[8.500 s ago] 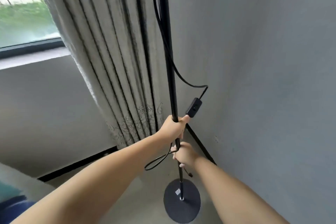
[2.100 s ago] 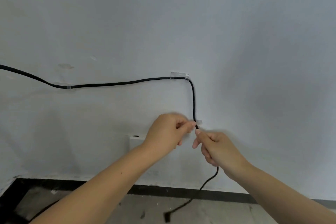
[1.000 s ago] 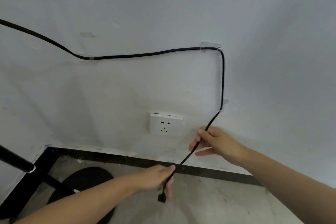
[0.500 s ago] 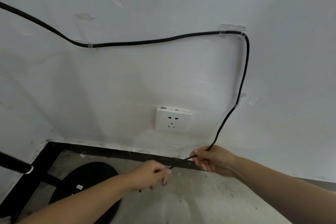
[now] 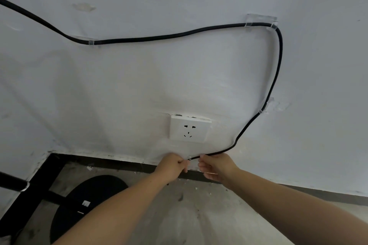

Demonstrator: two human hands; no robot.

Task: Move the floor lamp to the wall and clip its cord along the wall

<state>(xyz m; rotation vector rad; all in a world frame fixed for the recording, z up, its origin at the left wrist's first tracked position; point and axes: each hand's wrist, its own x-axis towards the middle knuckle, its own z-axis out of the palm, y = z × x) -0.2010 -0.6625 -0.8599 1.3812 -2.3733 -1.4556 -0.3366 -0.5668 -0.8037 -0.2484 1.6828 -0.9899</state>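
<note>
Two hands work low on the wall (image 5: 199, 77), under the socket (image 5: 190, 131): the left hand (image 5: 174, 167) and right hand (image 5: 217, 166) both pinch the black cord (image 5: 278, 61), which three clear clips hold on the wall; the lamp base (image 5: 87, 195) stands at the left.

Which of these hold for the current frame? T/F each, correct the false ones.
1. The cord runs through clear clips on the wall. True.
2. The plug is already in the wall socket. False: the socket is empty.
3. Both hands pinch the cord just below the socket. True: left hand, right hand.
4. The lamp base sits on a table. False: it rests on the floor, lower left.
5. The cord drops straight from the left clip to the floor. False: it runs right, then curves down.
</note>
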